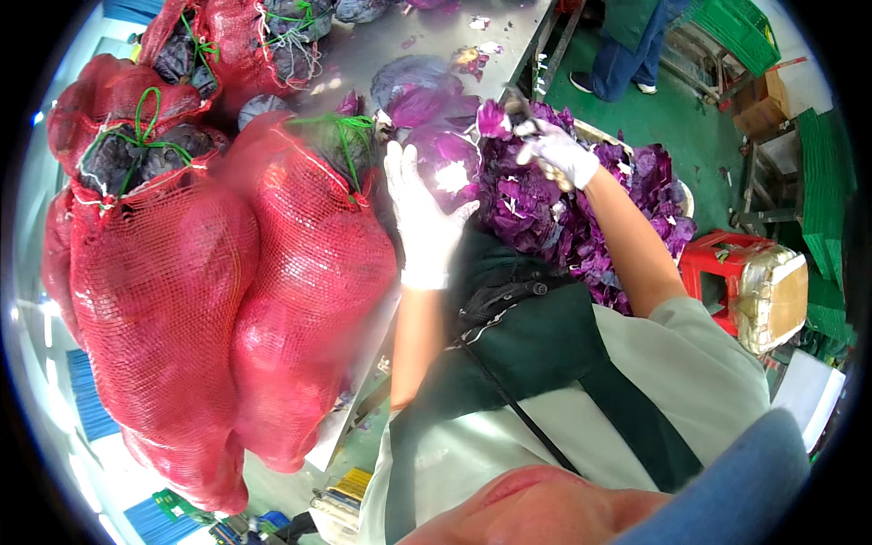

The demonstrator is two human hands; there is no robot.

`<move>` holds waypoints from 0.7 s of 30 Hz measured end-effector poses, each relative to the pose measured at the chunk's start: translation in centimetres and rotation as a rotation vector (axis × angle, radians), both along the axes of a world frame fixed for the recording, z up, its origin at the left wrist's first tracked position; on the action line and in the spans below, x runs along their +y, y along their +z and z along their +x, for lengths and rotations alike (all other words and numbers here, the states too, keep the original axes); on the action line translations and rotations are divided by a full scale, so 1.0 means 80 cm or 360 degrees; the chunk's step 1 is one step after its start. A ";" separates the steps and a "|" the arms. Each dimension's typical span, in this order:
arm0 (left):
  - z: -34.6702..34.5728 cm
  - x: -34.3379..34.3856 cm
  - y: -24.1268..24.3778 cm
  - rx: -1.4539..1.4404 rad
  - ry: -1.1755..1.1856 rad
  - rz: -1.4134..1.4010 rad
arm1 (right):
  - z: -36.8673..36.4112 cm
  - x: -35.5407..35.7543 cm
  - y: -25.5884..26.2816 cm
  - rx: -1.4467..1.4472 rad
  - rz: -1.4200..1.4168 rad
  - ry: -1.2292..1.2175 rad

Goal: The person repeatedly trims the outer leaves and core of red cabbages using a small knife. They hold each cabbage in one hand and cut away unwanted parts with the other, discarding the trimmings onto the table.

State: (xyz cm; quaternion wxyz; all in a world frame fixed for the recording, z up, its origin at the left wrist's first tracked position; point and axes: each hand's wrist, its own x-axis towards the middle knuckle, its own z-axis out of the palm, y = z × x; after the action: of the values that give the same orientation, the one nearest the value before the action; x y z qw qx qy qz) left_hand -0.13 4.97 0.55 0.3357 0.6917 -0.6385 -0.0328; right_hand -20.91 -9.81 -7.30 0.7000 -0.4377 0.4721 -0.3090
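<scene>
My left hand [426, 211], in a white glove, rests with its fingers spread against the near left side of a trimmed red cabbage [443, 163]. A pale cut patch shows on that cabbage. My right hand [562, 153], also gloved, is closed around a dark tool, apparently a knife [519, 109], blurred and partly hidden by the fingers. A purple leaf piece with a white base [492, 119] is close to the blade. Below the right hand, torn purple leaves [524, 197] are heaped in a pale-rimmed container [687, 204]. Another red cabbage [412, 78] sits just beyond the first.
Full red mesh sacks of cabbages [163, 272] crowd the left side, tied with green string [142, 139]. Leaf scraps [470, 61] lie on the metal table [504, 20]. A red stool [715, 262] stands right. Another person's legs [620, 61] and a green crate [736, 34] are beyond.
</scene>
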 end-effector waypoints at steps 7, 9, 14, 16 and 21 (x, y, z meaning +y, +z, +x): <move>-0.006 -0.001 0.004 -0.0101 -0.0044 0.0090 | 0.019 0.028 0.079 0.0037 -0.1424 0.0286; -0.003 -0.005 0.014 -0.0014 -0.0080 0.0085 | 0.050 0.023 0.089 -0.0004 -0.1519 0.0550; -0.005 -0.009 -0.009 0.0524 0.0150 -0.0087 | 0.071 0.011 0.119 0.0561 -0.1873 0.0944; 0.002 -0.007 -0.023 0.0327 0.0204 -0.0081 | 0.065 0.023 0.124 0.0758 -0.1930 0.1021; 0.000 -0.012 -0.004 0.0635 0.0154 0.0076 | 0.059 0.045 0.118 0.1032 -0.1960 0.1146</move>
State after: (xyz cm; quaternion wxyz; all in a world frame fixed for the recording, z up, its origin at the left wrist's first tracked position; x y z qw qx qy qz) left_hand -0.10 3.99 0.20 0.4403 0.7092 -0.5244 -0.1680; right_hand -16.22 -6.24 2.18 0.2155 -0.9417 0.2257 -0.1260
